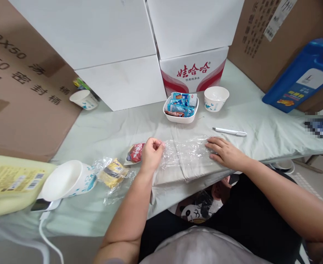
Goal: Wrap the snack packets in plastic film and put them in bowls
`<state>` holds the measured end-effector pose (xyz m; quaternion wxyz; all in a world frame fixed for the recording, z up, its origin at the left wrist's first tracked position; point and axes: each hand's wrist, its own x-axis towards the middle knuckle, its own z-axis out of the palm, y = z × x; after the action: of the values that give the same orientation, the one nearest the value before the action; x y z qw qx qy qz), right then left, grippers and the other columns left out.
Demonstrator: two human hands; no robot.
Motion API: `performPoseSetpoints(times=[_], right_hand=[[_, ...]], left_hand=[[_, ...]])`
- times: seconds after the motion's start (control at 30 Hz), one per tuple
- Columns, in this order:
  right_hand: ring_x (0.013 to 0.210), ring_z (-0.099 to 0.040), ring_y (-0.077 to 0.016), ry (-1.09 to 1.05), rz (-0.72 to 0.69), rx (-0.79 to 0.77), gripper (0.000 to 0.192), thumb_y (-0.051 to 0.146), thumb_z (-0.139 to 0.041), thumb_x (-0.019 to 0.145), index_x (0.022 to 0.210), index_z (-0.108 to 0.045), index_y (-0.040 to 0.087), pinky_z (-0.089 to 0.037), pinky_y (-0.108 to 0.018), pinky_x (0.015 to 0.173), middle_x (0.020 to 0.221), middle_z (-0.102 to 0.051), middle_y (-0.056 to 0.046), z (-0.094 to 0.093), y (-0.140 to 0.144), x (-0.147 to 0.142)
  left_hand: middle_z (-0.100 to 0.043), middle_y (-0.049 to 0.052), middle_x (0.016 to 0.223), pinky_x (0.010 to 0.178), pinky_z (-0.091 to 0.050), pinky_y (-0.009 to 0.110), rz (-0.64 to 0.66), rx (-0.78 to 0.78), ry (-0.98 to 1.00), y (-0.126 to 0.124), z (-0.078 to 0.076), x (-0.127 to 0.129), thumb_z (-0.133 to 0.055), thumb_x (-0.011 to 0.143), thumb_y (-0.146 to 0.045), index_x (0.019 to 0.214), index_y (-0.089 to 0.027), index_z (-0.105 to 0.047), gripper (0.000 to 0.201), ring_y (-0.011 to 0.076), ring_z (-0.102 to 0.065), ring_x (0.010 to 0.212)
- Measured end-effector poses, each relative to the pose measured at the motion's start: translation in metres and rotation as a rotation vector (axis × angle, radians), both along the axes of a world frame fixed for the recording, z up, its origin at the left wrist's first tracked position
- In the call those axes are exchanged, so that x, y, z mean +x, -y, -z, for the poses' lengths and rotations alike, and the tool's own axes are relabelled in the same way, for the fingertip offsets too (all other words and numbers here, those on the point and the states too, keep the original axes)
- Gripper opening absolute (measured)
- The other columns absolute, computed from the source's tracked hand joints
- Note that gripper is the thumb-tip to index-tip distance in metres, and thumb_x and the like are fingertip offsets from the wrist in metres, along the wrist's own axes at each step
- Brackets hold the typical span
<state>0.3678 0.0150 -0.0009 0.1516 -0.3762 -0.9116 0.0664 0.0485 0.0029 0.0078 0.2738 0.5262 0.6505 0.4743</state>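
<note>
The clear plastic bag [187,150] lies flat near the bench [101,132] edge, apparently still empty, left hand [152,154] pinching its left end, right hand [224,152] pressing open-palmed on its right end.

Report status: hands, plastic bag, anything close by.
Left hand pinching clear bag edge; right hand flat on it. Bag lies on cloth. Red packet beside left hand; pen behind right.
</note>
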Motion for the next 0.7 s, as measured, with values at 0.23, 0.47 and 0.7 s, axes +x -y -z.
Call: performPoseSetpoints(times=[0.23,0.47,0.7], right_hand=[[0.132,-0.044,-0.0301,0.021,-0.007,-0.012,0.044,0.037,-0.046,0.095,0.135,-0.054,0.020,-0.039,-0.055,0.107,0.138,-0.053,-0.014,-0.001,-0.001,0.003],[0.131,-0.045,-0.0303,0.024,-0.013,-0.015,0.043,0.037,-0.047,0.095,0.133,-0.055,0.019,-0.039,-0.054,0.107,0.137,-0.054,-0.015,-0.003,-0.001,0.003],[0.131,-0.045,-0.0308,0.020,-0.018,-0.006,0.044,0.037,-0.046,0.095,0.134,-0.054,0.021,-0.040,-0.056,0.106,0.138,-0.053,-0.014,-0.003,-0.001,0.003]], left_hand=[[-0.058,-0.003,0.070,0.056,-0.042,0.022,-0.029,-0.020,-0.005,0.000,-0.003,-0.001,-0.065,0.071,-0.031,0.072,-0.022,-0.046,0.021,0.0109,-0.054,0.059],[-0.062,-0.001,0.073,0.068,-0.047,0.027,0.086,0.009,0.121,0.003,-0.012,0.005,-0.060,0.069,-0.029,0.067,-0.023,-0.039,0.023,0.0151,-0.063,0.073],[-0.065,0.001,0.076,0.070,-0.048,0.028,0.173,0.063,0.164,0.005,-0.011,0.012,-0.056,0.068,-0.025,0.070,-0.023,-0.038,0.018,0.0158,-0.065,0.075]])
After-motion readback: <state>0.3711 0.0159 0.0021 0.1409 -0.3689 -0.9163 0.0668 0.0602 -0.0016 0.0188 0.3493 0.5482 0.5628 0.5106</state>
